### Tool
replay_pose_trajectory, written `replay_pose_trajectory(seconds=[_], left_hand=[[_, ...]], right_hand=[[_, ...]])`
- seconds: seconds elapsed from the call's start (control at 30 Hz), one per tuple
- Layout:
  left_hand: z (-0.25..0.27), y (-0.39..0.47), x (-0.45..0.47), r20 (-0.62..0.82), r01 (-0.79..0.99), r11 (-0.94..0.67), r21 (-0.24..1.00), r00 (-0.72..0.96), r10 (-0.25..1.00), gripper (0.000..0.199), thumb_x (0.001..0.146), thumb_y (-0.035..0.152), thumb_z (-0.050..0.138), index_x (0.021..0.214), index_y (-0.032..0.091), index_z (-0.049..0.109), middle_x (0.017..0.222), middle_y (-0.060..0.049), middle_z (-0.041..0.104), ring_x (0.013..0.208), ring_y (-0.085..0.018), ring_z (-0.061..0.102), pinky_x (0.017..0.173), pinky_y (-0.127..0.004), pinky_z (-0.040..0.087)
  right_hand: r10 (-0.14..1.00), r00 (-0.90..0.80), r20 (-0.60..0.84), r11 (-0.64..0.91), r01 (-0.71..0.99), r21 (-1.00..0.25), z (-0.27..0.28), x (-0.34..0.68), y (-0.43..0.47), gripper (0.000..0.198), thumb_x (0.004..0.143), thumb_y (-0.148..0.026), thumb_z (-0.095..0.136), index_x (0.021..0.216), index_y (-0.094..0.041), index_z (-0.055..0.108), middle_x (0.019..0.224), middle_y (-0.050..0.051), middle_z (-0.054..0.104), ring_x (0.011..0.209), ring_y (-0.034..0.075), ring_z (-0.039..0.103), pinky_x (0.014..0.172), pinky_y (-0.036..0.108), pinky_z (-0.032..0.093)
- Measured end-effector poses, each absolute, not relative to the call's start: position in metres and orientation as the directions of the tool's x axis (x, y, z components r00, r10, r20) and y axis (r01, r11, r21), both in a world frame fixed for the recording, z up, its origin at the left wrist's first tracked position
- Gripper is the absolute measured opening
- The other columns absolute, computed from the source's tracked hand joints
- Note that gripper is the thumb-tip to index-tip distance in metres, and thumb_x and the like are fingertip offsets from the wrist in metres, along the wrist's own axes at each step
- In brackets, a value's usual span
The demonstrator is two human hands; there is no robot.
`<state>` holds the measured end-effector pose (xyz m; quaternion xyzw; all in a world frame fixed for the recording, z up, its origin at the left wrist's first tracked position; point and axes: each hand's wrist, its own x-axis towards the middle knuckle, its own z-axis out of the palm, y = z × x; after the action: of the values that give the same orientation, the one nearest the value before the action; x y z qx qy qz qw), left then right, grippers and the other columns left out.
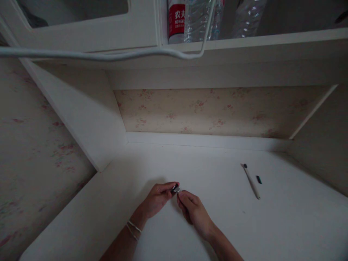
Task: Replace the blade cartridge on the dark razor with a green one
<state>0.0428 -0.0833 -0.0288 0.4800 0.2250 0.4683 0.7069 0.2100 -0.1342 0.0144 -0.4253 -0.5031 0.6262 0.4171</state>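
Note:
My left hand (159,197) is closed, its thumb and fingers pinching a small black and silvery piece (176,188) just above the white tabletop. My right hand (194,210) meets it from the right, thumb and forefinger pressed together at the piece's silvery end. The fingers cover much of the piece, so its kind does not show. To the right lies a slim pale stick (252,184) with a dark tip at its far end. Beside that stick rests a small dark cartridge-like piece (259,179) with a teal edge.
The white tabletop (152,163) runs back to a low ledge below floral wallpaper (198,108). White side panels (78,112) bound it. Overhead, a shelf holds a red-labelled bottle (176,21) and clear plastic bottles (197,23). A pale bent rod (108,56) crosses above.

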Motion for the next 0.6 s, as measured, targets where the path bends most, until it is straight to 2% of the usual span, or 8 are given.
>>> replay_pose_trajectory(seconds=[0.6], left_hand=[[-0.0259, -0.0834, 0.0438, 0.124, -0.433, 0.091, 0.897, 0.444, 0.887, 0.038, 0.071, 0.029, 0.075, 0.106, 0.016, 0.07, 0.111, -0.013, 0.068, 0.101, -0.023, 0.061, 0.1, -0.04, 0.038]], right_hand=[[0.947, -0.3, -0.117, -0.15, -0.088, -0.985, 0.0153, 0.2091, -0.1381, 0.046, 0.086, -0.061, 0.046, 0.068, -0.019, 0.044, 0.051, -0.007, 0.03, 0.04, 0.007, 0.023, 0.036, 0.02, 0.016]])
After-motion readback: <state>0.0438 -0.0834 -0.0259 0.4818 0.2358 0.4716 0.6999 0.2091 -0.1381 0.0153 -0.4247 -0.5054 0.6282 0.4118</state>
